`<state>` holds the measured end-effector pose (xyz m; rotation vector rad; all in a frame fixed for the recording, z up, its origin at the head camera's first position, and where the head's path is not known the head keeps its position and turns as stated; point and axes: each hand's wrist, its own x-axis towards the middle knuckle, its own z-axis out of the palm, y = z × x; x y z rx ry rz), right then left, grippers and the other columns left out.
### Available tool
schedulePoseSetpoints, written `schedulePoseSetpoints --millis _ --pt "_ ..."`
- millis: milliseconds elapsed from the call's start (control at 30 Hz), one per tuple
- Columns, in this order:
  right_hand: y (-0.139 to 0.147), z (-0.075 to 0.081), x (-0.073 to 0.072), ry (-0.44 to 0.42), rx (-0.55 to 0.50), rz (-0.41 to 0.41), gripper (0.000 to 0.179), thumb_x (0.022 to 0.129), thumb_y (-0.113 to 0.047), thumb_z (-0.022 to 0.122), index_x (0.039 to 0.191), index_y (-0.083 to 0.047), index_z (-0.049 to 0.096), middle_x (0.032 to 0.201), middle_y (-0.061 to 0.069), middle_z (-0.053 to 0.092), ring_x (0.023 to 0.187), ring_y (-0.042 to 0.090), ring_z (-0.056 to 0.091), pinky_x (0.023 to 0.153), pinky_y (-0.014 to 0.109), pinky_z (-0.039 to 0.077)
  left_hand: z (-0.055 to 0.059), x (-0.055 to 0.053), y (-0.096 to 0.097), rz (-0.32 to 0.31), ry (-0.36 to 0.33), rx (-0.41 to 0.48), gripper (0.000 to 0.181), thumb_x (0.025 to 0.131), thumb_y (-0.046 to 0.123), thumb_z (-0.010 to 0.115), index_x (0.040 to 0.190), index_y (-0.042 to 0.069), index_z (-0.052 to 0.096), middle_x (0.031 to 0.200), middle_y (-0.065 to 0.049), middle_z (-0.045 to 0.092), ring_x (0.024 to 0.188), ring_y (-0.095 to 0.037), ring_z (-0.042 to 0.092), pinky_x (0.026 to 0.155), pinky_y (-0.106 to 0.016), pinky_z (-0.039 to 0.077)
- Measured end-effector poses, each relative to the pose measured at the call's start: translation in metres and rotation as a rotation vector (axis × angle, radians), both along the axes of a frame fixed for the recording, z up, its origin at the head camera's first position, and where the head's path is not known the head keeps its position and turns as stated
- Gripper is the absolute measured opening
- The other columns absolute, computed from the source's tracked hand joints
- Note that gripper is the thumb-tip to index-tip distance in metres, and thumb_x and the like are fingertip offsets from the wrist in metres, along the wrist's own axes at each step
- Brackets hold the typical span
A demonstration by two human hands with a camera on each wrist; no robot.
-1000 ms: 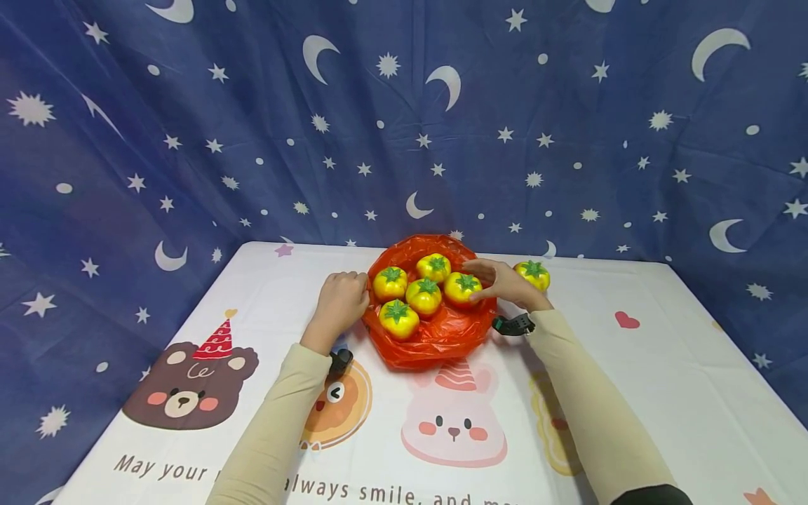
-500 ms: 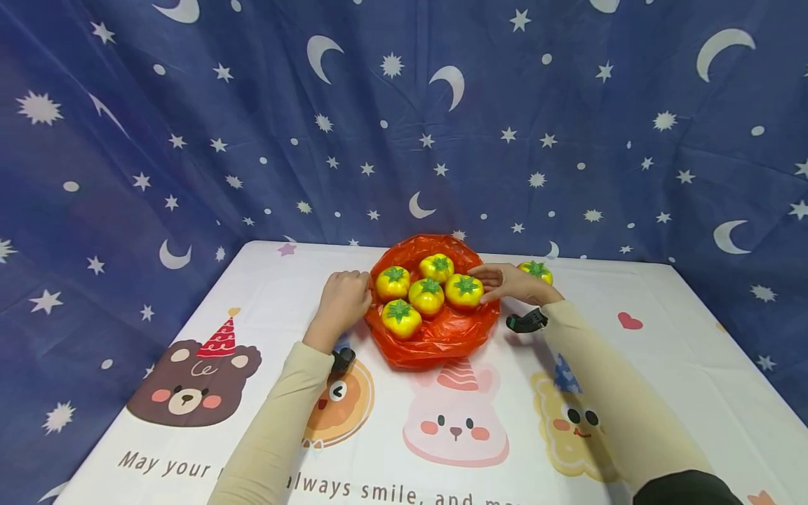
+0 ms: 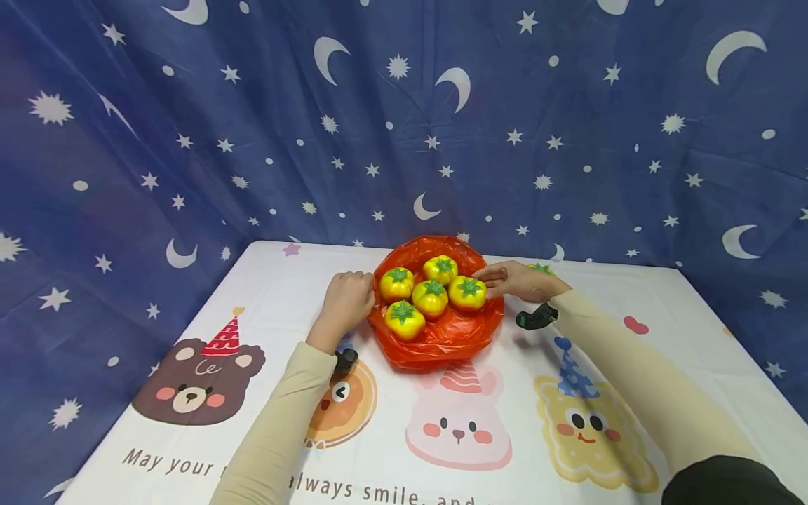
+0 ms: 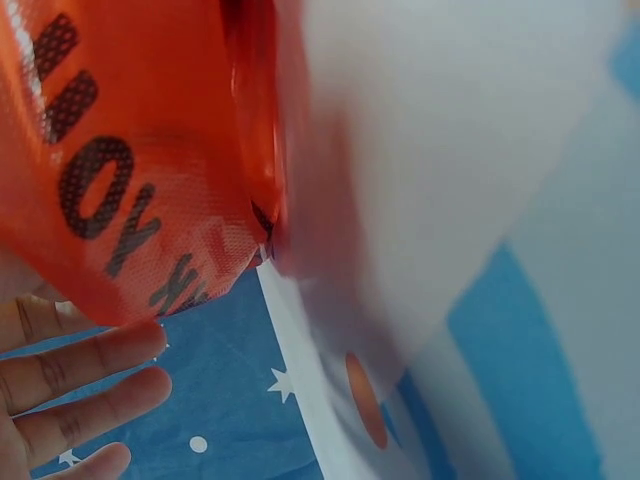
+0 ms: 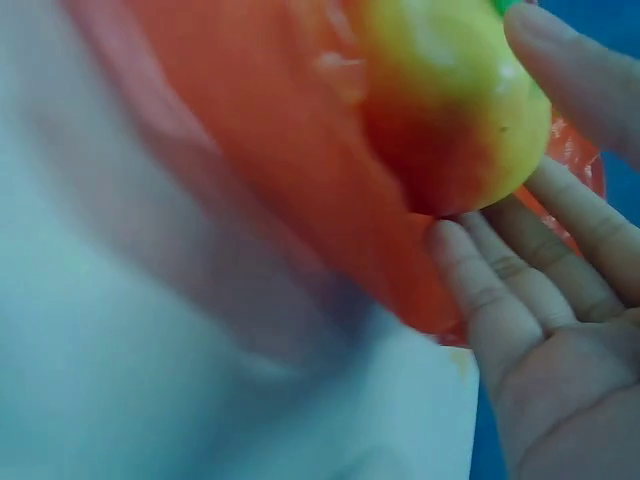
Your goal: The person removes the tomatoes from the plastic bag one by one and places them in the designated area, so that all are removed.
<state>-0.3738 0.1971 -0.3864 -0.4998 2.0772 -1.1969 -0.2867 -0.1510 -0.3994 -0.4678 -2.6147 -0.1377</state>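
A red plastic bag lies spread wide, its mouth facing up. Several glossy yellow fruits with reddish sides and green leafy tops, persimmon- or tomato-like, sit inside; one such fruit is nearest the bag's right rim. My left hand holds the bag's left rim; in the left wrist view its lower fingers extend below the printed plastic, and the thumb is hidden. At the right rim my right hand has loosely spread fingers beside that fruit. In the right wrist view the fingertips are just under the fruit, contact unclear.
Another fruit stands on the table behind my right hand, mostly hidden. A white cloth with printed cartoon faces covers the table. Close behind the far edge hangs a blue curtain with moons and stars.
My right hand has drawn a little to the right, away from the rightmost fruit, and now covers more of the outside fruit. The left hand stays at the bag's rim.
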Motion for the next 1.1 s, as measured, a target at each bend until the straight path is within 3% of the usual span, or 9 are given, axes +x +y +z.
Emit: schedulePoseSetpoints --millis 233,400,533,767,1100 --pt "-0.004 0.009 -0.005 -0.06 0.059 -0.012 0.058 0.09 -0.016 0.061 0.141 -0.001 0.038 0.148 0.02 0.034 0.133 0.031 0.039 0.109 0.044 0.034 0.0 0.0 0.0 0.002 -0.005 -0.003 0.009 0.081 0.01 0.059 0.078 0.003 0.063 0.07 -0.011 0.064 0.067 -0.029 0.062 0.071 -0.042 0.05" --pt "-0.008 0.01 -0.007 -0.082 0.048 -0.033 0.053 0.092 -0.01 0.057 0.139 0.004 0.037 0.147 0.023 0.035 0.112 0.014 0.057 0.099 0.035 0.045 0.0 0.0 0.0 0.009 -0.011 -0.001 0.008 0.082 0.01 0.059 0.078 0.003 0.063 0.07 -0.011 0.064 0.069 -0.029 0.063 0.072 -0.042 0.05" --pt "-0.01 0.008 -0.008 -0.106 0.009 -0.033 0.051 0.093 -0.006 0.052 0.139 0.008 0.034 0.144 0.025 0.037 0.101 0.008 0.06 0.097 0.035 0.047 0.0 0.0 0.0 0.008 -0.013 0.007 0.007 0.081 0.01 0.059 0.078 0.004 0.062 0.071 -0.011 0.064 0.07 -0.03 0.063 0.073 -0.043 0.049" --pt "-0.012 0.003 -0.007 -0.156 -0.031 -0.041 0.053 0.094 -0.008 0.053 0.141 0.005 0.033 0.142 0.02 0.04 0.107 0.012 0.059 0.101 0.042 0.043 -0.001 -0.001 0.001 0.003 -0.006 0.011 0.007 0.081 0.009 0.059 0.078 0.003 0.062 0.071 -0.011 0.064 0.07 -0.03 0.063 0.072 -0.043 0.05" --pt "-0.011 -0.004 -0.005 -0.187 -0.079 -0.081 0.055 0.093 -0.009 0.053 0.144 0.0 0.033 0.149 0.021 0.03 0.112 0.015 0.057 0.101 0.043 0.043 -0.001 -0.001 0.0 0.007 -0.009 -0.002 0.007 0.081 0.01 0.06 0.079 0.003 0.062 0.071 -0.011 0.064 0.07 -0.03 0.063 0.072 -0.042 0.049"
